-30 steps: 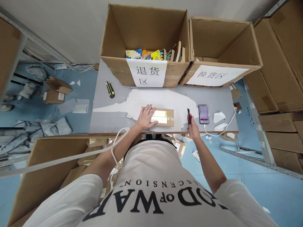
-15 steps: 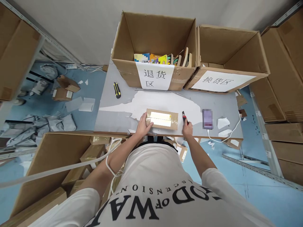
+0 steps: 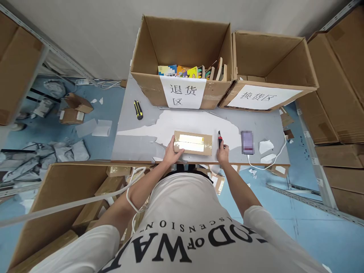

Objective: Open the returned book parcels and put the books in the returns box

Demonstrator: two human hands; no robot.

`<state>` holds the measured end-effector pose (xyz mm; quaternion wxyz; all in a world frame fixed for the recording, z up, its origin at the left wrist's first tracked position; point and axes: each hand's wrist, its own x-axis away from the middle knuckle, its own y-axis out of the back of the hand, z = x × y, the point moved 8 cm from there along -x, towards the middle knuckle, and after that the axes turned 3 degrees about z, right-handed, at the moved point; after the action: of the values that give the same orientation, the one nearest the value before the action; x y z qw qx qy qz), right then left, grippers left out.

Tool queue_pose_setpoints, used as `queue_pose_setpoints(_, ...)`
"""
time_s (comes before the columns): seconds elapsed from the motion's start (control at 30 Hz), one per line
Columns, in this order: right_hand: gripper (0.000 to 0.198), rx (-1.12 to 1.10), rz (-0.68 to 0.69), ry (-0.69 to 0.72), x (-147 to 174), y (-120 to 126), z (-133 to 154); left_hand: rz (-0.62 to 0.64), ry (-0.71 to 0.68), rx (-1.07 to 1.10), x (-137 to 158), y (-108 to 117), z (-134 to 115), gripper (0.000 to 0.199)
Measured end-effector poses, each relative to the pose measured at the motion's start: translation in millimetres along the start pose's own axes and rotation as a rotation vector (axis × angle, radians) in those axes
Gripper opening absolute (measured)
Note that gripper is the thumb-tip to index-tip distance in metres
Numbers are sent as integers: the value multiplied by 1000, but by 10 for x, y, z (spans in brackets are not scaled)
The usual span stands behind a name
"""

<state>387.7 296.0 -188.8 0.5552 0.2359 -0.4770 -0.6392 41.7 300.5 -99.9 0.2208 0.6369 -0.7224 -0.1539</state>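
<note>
A small taped cardboard box (image 3: 206, 145) with a white and yellow label lies near the front edge of the table (image 3: 127, 146). My left hand (image 3: 171, 152) grips its left end, thumb at the front corner and fingers along the side. To the right of the box, my right hand (image 3: 223, 154) is closed around a red and black utility knife (image 3: 220, 140), its tip pointing away from me. The knife and the box are apart. A second utility knife (image 3: 138, 110), yellow and black, lies at the table's left.
Two large open cartons stand at the back: one with books (image 3: 214, 93), one (image 3: 273, 84) with a white sign. A phone (image 3: 247, 142) on a white cable lies right, beside torn paper (image 3: 266, 146). A big carton (image 3: 71, 182) of parcels stands at front left.
The view has shifted slightly, so the table and cartons sit a little further left. Both hands keep their holds; the knife tip points slightly more straight ahead.
</note>
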Motion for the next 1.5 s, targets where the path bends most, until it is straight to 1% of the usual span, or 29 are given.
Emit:
queue_pose_setpoints(0.13, 57, 37, 16, -61, 33, -41, -122, 5, 5, 7, 0, -19, 22, 99)
queue_pose_setpoints(0.3, 59, 158, 80, -113, 54, -94, -203, 10, 2, 27, 2, -26, 48, 95)
queue_pose_setpoints(0.47, 61, 151, 67, -91, 66, -90, -153, 22, 12, 45, 11, -18, 28, 94)
queue_pose_setpoints(0.57, 63, 157, 71, -97, 111, -63, -110, 28, 53, 63, 6, -15, 50, 98)
queue_pose_setpoints(0.63, 64, 160, 51, -87, 123, 7, -33, 26, 92, 124, 10, -25, 103, 104)
queue_pose_setpoints(0.67, 65, 140, 37, -53, 113, 51, 43, 21, 122, 170, 22, -34, 144, 106)
queue_pose_setpoints(0.73, 66, 23, 43, 75, 61, 123, 266, -7, 228, 288, 85, -56, 260, 107)
queue_pose_setpoints(0.8, 64, -184, 110, 206, -19, 158, 516, -46, 404, 441, 223, -100, 398, 102)
queue_pose_setpoints(0.83, 63, -295, 151, 247, -64, 168, 625, -46, 501, 524, 315, -146, 448, 97)
queue_pose_setpoints(0.9, 59, -485, 235, 276, -153, 172, 789, 35, 645, 690, 493, -294, 448, 85)
queue_pose_setpoints(0.93, 56, -552, 275, 276, -187, 167, 846, 95, 673, 765, 558, -372, 396, 80)
queue_pose_setpoints(1.0, 50, -635, 345, 273, -221, 160, 916, 178, 652, 883, 617, -478, 243, 79)
queue_pose_setpoints(1.07, 45, -664, 393, 265, -210, 175, 934, 156, 602, 930, 601, -504, 122, 81)
queue_pose_setpoints(1.17, 40, -634, 450, 300, -106, 235, 954, 110, 551, 874, 506, -534, 18, 86)
queue_pose_setpoints(1.27, 40, -570, 509, 397, 102, 283, 1049, 126, 472, 787, 342, -573, -56, 97)
queue_pose_setpoints(1.3, 40, -551, 510, 415, 180, 289, 1080, 124, 431, 756, 274, -568, -70, 100)
queue_pose_setpoints(1.37, 40, -518, 489, 405, 334, 269, 1118, 115, 332, 689, 131, -528, -84, 101)
queue_pose_setpoints(1.43, 40, -498, 463, 360, 487, 204, 1131, 116, 238, 638, -1, -476, -74, 97)
queue_pose_setpoints(1.5, 41, -497, 449, 310, 625, 116, 1132, 138, 176, 624, -100, -440, -38, 95)
